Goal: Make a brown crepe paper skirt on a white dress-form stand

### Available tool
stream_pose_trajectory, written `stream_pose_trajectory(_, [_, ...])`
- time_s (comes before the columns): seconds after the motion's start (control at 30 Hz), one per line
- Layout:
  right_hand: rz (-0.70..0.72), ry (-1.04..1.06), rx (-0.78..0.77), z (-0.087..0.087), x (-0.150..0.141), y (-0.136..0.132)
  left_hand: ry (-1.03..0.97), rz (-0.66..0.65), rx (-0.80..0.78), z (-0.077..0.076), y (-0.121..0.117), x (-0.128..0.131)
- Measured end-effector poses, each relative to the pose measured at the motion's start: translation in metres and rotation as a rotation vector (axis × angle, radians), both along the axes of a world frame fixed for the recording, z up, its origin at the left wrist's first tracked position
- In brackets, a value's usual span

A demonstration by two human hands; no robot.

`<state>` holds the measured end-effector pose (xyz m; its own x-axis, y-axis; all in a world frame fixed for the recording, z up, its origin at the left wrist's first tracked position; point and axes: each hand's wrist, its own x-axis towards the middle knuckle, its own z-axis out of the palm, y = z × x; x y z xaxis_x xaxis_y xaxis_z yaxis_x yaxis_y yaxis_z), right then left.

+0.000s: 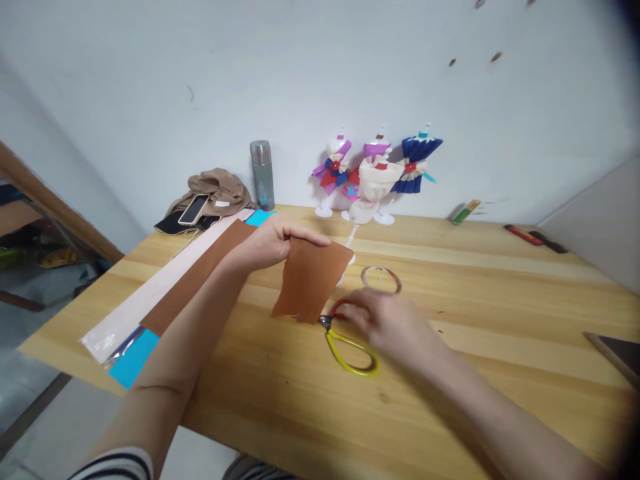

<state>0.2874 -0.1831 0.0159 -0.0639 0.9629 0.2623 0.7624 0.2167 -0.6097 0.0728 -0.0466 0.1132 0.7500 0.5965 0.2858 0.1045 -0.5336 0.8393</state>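
My left hand pinches the top edge of a piece of brown paper, thumb and fingers closed on it above the table. A pair of scissors has one yellow handle loop and one red loop. Slightly blurred, my right hand has its curled fingers at the red loop. The scissors' blades are mostly hidden at the paper's lower right corner. Behind my right hand lies a roll of tape. Under my left forearm runs a long brown strip, over pale pink and blue sheets.
Small dress forms in coloured paper stand by the wall, beside a grey flask. A phone rests by a brown cloth. Farther right are a green tube, a red-and-black cutter and a dark flat object.
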Motion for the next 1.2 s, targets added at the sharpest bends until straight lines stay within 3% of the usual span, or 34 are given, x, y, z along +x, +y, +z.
stream_pose_trajectory(0.1, [-0.153,0.374,0.123,0.021,0.014,0.013,-0.066,0.002,-0.005,0.0,-0.004,0.003])
stream_pose_trajectory(0.17, [-0.1,0.623,0.122,0.035,0.014,0.023,-0.097,0.001,-0.018,-0.002,-0.005,0.005])
stream_pose_trajectory(0.23, [-0.035,0.733,0.084,0.043,0.008,0.035,-0.109,-0.003,-0.006,-0.006,-0.003,0.008])
stream_pose_trajectory(0.37, [-0.017,0.796,0.043,0.042,-0.005,0.058,-0.075,-0.043,0.091,-0.018,0.007,0.011])
stream_pose_trajectory(0.5, [-0.047,0.84,0.03,0.034,-0.002,0.068,-0.037,-0.064,0.043,-0.028,0.016,0.014])
stream_pose_trajectory(0.77, [-0.085,0.833,0.005,0.031,0.016,0.068,-0.053,-0.018,-0.493,-0.047,0.035,0.018])
stream_pose_trajectory(0.9, [-0.071,0.821,0.0,0.028,0.019,0.072,-0.119,0.041,-0.626,-0.052,0.039,0.02])
stream_pose_trajectory(1.2, [-0.021,0.728,-0.033,0.027,0.023,0.071,-0.03,0.055,-0.512,-0.049,0.023,0.027])
